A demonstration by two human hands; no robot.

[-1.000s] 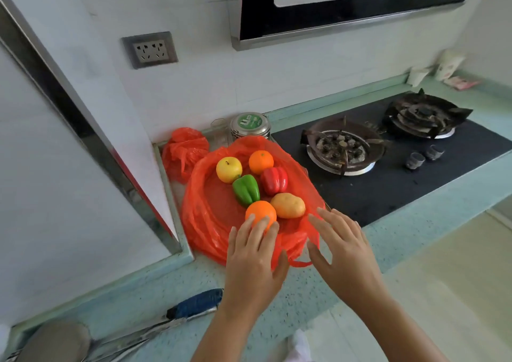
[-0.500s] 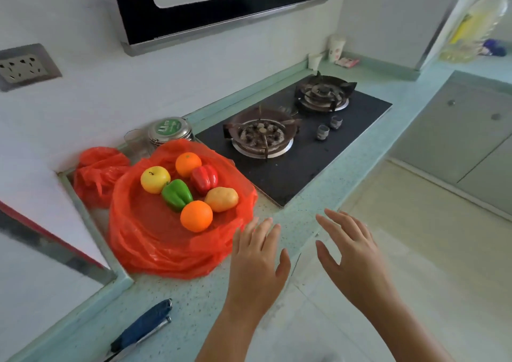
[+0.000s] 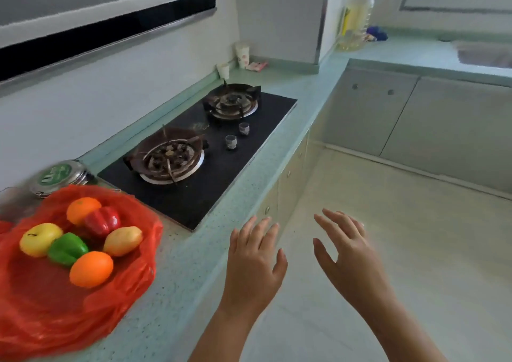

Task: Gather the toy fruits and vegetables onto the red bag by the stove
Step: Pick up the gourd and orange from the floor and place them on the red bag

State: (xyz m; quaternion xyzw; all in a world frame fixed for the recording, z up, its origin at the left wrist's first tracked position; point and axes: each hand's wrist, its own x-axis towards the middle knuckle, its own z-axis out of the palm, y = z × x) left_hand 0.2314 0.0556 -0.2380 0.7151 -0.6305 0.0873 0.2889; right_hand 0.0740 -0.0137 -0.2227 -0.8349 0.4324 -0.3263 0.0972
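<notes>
I see the red bag (image 3: 55,306) spread on the green counter (image 3: 180,292) just left of the stove (image 3: 210,173), carrying six toys bunched together: two oranges (image 3: 91,269), a yellow apple (image 3: 40,239), a green pepper (image 3: 67,248), a red pepper (image 3: 102,221) and what looks like a potato (image 3: 122,240), though blur makes that uncertain. My left hand (image 3: 253,264) and right hand (image 3: 350,256) hover apart past the counter's front edge, fingers spread, holding nothing. A round tin (image 3: 56,174) sits behind the bag.

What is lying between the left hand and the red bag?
Only bare speckled countertop separates the left hand from the red bag, seen in the head view.
</notes>
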